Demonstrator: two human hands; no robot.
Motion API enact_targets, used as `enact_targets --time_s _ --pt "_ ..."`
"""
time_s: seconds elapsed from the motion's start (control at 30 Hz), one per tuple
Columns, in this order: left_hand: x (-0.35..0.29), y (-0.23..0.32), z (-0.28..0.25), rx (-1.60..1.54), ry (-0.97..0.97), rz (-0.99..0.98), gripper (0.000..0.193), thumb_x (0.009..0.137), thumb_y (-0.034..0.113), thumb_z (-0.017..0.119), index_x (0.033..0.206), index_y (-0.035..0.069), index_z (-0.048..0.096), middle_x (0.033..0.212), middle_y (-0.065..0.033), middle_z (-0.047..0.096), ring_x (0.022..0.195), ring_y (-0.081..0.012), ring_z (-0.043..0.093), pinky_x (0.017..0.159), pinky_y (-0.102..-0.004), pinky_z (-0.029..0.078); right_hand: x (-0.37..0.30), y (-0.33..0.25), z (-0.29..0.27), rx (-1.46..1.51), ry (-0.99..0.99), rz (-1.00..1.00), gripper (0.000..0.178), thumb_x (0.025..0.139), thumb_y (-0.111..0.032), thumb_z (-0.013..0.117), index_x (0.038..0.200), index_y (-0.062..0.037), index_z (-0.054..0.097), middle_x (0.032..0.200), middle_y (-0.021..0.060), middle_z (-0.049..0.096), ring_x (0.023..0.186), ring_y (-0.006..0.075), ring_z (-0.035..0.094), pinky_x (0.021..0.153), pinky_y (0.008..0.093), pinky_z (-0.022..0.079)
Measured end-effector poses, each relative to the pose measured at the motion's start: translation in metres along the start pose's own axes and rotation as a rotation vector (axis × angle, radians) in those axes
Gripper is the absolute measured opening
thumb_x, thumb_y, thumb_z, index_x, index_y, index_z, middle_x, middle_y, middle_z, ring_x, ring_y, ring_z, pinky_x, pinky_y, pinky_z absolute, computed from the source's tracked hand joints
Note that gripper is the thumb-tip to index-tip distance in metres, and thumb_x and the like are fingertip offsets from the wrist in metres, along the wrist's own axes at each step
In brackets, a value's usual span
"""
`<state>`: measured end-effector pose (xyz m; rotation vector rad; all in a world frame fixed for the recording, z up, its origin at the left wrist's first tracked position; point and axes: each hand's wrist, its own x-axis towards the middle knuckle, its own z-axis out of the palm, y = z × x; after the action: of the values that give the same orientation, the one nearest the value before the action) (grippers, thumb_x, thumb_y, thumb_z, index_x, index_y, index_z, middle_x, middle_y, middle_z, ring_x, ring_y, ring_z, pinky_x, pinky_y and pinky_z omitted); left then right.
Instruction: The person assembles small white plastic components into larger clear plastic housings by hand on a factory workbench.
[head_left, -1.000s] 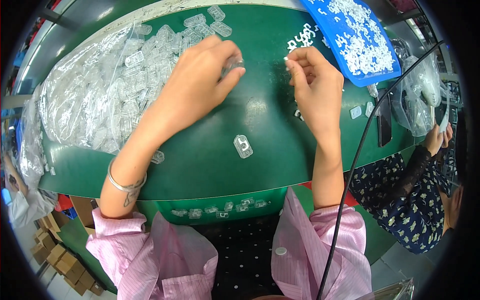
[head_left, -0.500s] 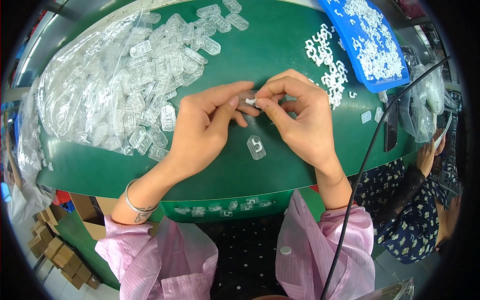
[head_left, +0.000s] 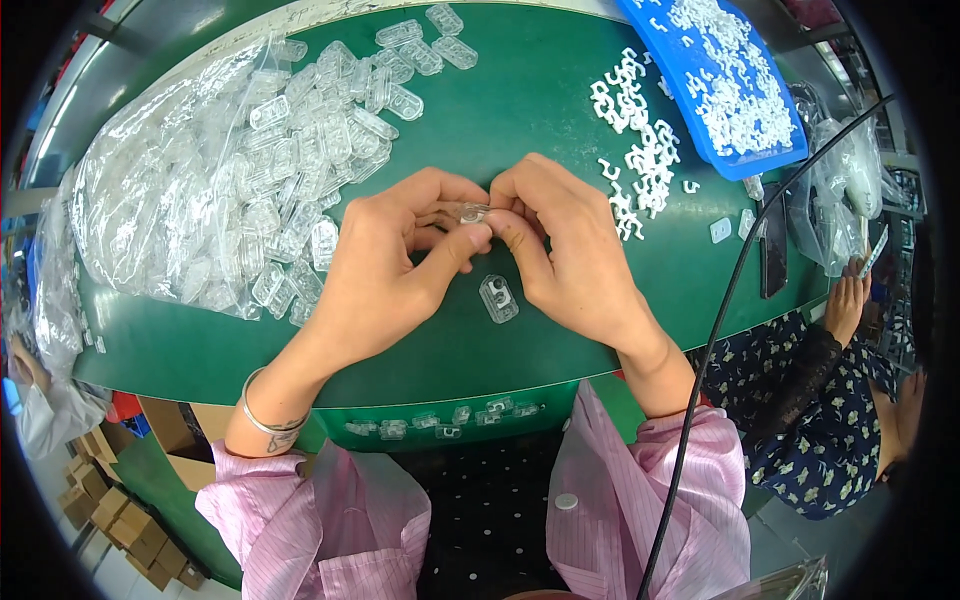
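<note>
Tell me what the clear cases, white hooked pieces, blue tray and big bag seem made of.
Clear cases: likely hard plastic, glossy; see-through with highlights.
White hooked pieces: probably moulded plastic, opaque; alike in shape.
Blue tray: likely smooth plastic; even colour, rounded corner.
Big bag: thin, shiny plastic film, it seems; wrinkled and transparent.

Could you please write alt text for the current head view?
A person's left hand and right hand hold a small clear plastic piece over a green table. At left, similar pieces lie heaped by a transparent bag; at right, white curved parts lie beside a blue tray holding more.
</note>
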<state>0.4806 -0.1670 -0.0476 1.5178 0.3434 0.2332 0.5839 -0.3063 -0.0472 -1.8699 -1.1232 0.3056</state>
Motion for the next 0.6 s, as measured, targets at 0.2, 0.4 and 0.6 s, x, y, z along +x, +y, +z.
enact_targets --time_s 0.2,0.4,0.6 --pt "-0.003 0.001 -0.007 0.409 -0.159 -0.036 0.012 0.087 -0.002 0.061 0.099 -0.004 0.063 0.08 -0.0075 0.064 0.066 -0.0105 0.059 0.059 -0.0237 0.047 0.016 0.027 -0.024 -0.278 0.227 0.002 0.011 0.082 -0.004 0.064 0.092 0.0003 0.061 0.086 0.0175 0.059 0.077 0.0369 0.058 0.068 0.0432 0.047" --pt "0.002 -0.007 -0.001 0.987 0.0 0.479 0.012 0.076 0.004 0.065 0.082 0.0 0.056 0.082 -0.014 0.055 0.069 -0.03 0.056 0.057 -0.039 0.047 0.025 0.057 -0.036 -0.754 0.338 0.09 0.015 0.081 -0.002 0.063 0.095 0.0022 0.063 0.087 0.0202 0.059 0.079 0.0377 0.06 0.071 0.0446 0.049" --pt "0.063 -0.002 -0.03 1.664 0.099 0.814 0.016 0.06 -0.001 0.063 0.074 0.003 0.058 0.082 -0.0086 0.055 0.087 -0.0225 0.052 0.067 -0.0325 0.049 0.023 0.05 -0.039 -0.75 0.432 0.073 0.007 0.08 -0.004 0.065 0.085 -0.0004 0.067 0.079 0.0155 0.063 0.073 0.0344 0.06 0.065 0.0427 0.049"
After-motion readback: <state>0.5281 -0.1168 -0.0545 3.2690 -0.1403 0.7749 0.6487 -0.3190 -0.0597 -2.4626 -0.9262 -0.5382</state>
